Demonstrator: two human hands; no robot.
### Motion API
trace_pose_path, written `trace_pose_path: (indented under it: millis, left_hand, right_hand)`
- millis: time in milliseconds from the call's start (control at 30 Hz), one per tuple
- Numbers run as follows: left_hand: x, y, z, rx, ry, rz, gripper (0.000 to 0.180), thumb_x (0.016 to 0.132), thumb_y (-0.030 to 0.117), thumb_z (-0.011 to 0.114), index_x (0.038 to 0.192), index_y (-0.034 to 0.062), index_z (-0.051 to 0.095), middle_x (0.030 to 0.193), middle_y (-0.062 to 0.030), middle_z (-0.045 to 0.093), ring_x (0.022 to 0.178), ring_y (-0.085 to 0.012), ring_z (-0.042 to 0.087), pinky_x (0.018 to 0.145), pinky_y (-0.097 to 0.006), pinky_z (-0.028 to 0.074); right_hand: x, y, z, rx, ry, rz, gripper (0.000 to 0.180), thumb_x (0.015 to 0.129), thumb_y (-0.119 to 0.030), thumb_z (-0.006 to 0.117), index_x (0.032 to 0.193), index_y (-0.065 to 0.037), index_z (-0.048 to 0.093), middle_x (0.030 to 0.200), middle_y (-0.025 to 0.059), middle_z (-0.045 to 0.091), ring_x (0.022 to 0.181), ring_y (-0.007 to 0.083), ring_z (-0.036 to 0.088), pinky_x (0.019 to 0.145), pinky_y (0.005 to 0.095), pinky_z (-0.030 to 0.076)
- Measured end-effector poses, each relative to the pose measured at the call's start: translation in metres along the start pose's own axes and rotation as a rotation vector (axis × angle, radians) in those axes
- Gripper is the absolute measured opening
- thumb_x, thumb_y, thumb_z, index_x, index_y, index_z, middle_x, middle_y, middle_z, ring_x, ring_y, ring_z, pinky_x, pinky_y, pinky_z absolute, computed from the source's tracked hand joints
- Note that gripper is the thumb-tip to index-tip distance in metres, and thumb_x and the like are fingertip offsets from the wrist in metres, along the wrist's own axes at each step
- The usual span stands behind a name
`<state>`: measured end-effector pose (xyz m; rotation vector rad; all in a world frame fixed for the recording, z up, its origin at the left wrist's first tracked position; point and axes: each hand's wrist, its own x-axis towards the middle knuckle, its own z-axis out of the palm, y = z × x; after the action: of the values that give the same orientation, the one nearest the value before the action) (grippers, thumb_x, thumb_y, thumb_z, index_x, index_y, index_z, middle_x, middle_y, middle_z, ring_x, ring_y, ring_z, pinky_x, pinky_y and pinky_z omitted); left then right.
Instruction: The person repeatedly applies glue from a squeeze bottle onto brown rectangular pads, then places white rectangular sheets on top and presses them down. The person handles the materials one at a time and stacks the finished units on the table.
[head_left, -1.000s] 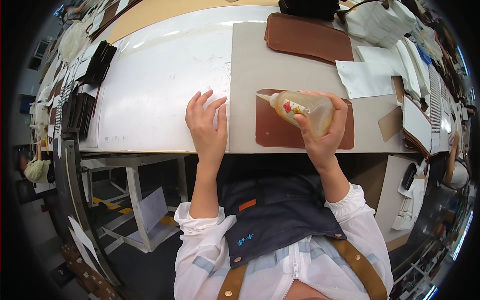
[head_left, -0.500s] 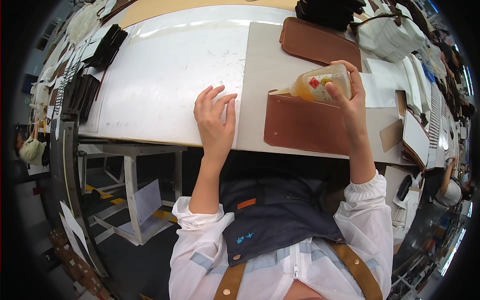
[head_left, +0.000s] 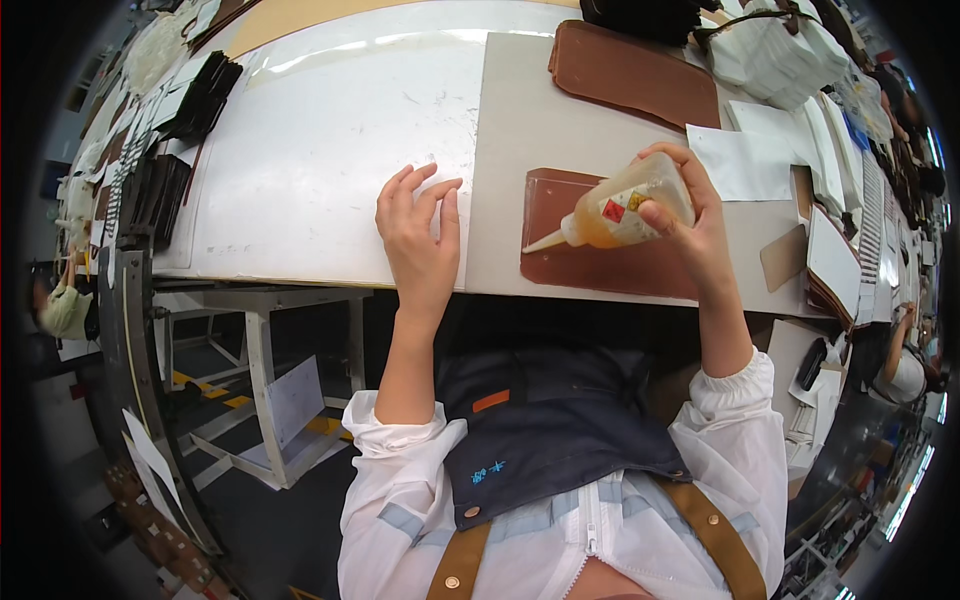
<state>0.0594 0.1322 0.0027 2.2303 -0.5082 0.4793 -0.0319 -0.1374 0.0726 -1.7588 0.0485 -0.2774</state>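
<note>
The right hand (head_left: 700,225) is closed around an amber-tinted squeeze bottle (head_left: 650,190) and holds it tilted, so that its thin nozzle (head_left: 545,242) points down into the space between both hands; the left hand (head_left: 420,230) holds nothing, its fingers loosely spread and a little curled over the table (head_left: 320,160); the brown panel (head_left: 600,274) lies flat under the bottle, to the left of the right hand; the nozzle tip is at the panel's left border, but whether it touches, I cannot tell; the step in hand, I judge, is applying the bottle's content along this border; the next move seems to call for a light, even squeeze and a steady wrist; beyond the right hand lie a second panel (head_left: 635,75) and white sheets (head_left: 745,165).
</note>
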Motion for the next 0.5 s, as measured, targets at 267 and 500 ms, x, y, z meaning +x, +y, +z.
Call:
trace_pose_path:
  millis: [267,500]
  left_hand:
    - [-0.001,0.001,-0.002,0.009,-0.004,-0.006,0.018,0.097,0.012,0.058,0.103,0.0078,0.074,0.124,-0.0089,0.064,0.129,-0.0301,0.048,0.108,-0.043,0.039]
    - [-0.001,0.000,0.002,0.016,-0.020,-0.001,0.016,0.097,0.011,0.059,0.103,0.0077,0.073,0.125,-0.0086,0.063,0.130,-0.0305,0.047,0.108,-0.045,0.037]
  right_hand:
    - [-0.019,0.004,-0.030,0.749,0.048,0.132,0.078,0.090,-0.051,0.068,0.145,-0.004,0.038,0.134,0.0195,0.054,0.127,0.0319,0.055,0.106,0.0446,0.048]
    - [-0.044,0.017,-0.157,0.741,0.547,0.013,0.078,0.093,-0.047,0.066,0.147,0.001,0.036,0.141,0.0221,0.052,0.133,0.0344,0.051,0.111,0.0434,0.046]
